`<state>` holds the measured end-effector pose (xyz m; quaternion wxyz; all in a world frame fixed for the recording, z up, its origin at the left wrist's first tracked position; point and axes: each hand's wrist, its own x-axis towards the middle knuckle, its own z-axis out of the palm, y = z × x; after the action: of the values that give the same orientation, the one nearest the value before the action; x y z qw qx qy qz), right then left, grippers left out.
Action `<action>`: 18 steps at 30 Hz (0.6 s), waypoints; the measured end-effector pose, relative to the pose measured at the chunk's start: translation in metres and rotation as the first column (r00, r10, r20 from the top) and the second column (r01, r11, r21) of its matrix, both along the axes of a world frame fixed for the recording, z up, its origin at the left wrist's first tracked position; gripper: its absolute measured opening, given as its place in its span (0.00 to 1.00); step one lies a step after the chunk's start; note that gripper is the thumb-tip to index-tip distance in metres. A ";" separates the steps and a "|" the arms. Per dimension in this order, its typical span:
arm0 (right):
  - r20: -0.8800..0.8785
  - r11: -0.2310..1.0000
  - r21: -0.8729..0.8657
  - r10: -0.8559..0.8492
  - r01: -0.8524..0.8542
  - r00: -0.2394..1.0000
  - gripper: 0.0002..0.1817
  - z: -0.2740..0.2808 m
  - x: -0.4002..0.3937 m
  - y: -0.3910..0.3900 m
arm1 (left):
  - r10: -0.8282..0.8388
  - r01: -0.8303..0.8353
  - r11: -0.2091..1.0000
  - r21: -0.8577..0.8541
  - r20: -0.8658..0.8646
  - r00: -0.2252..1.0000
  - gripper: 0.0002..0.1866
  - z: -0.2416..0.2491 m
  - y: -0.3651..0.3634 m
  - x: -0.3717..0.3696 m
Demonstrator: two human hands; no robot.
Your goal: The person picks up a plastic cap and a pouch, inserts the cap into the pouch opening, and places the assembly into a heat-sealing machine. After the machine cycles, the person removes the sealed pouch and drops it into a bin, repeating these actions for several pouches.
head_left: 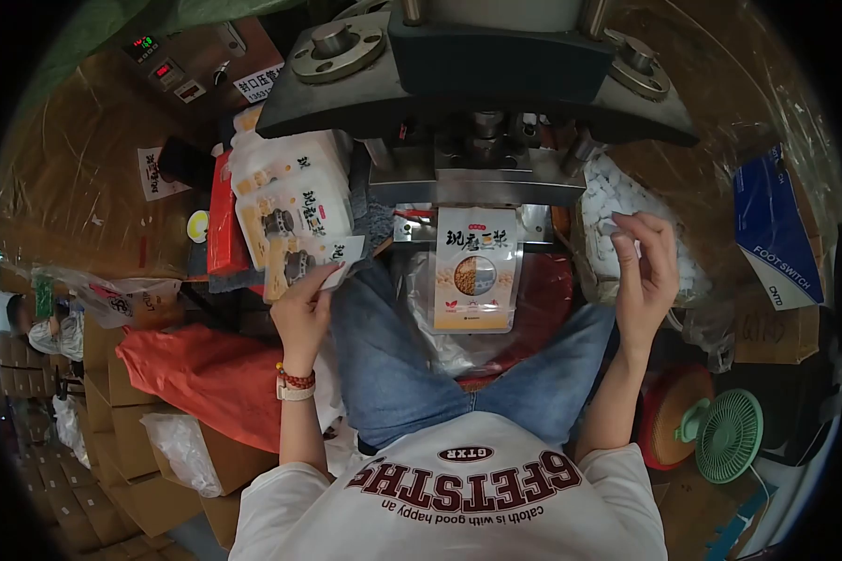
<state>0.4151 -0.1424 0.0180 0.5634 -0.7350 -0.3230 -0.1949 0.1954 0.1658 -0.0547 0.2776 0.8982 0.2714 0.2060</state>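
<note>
My left hand (304,304) is closed on the near edge of a printed pouch (295,262) at the front of an overlapping stack of pouches (295,201). My right hand (647,271) is raised at the edge of a bin of small white plastic pieces (631,201). Its fingers are half bent and apart from the thumb, and I see nothing between them. Between my hands, another pouch (475,271) with a round soybean picture hangs upright at the press (486,178), its top edge against the metal jaw. My hands do not touch this pouch.
The heavy press head (496,61) overhangs the work spot. A red box (226,215) flanks the stack. A blue foot-switch box (778,229) and a green fan (730,435) are at right. A control panel (182,70) with lit digits is at upper left; cardboard boxes lie lower left.
</note>
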 end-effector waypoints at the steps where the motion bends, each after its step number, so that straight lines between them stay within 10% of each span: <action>1: 0.001 1.000 0.000 -0.001 0.001 1.000 0.09 0.004 -0.009 0.006 | -0.001 0.001 1.000 0.000 0.001 1.000 0.20 0.005 -0.005 0.000; 3: 0.070 0.987 0.000 0.161 -0.161 0.984 0.10 0.011 -0.027 0.017 | 0.059 -0.029 0.984 -0.177 0.170 0.984 0.18 0.014 -0.023 0.010; 6: -0.001 0.936 0.003 0.352 -0.352 0.936 0.12 0.008 -0.050 0.040 | -0.118 0.130 0.991 -0.003 0.401 0.908 0.17 0.022 -0.052 0.020; 14: -0.438 0.690 0.482 0.723 -0.539 0.534 0.14 -0.009 -0.060 0.043 | -0.220 0.018 0.820 0.572 0.286 0.933 0.22 0.037 -0.066 0.027; 18: -0.594 0.672 0.516 0.728 -0.531 0.343 0.13 -0.052 -0.076 0.044 | -0.023 -0.052 0.876 0.479 0.149 0.989 0.21 -0.026 -0.024 0.032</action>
<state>0.3386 -0.0980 -0.0338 0.7545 -0.4875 -0.2866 0.3330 0.2279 0.1419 -0.0803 0.0634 0.9187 0.1968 0.3364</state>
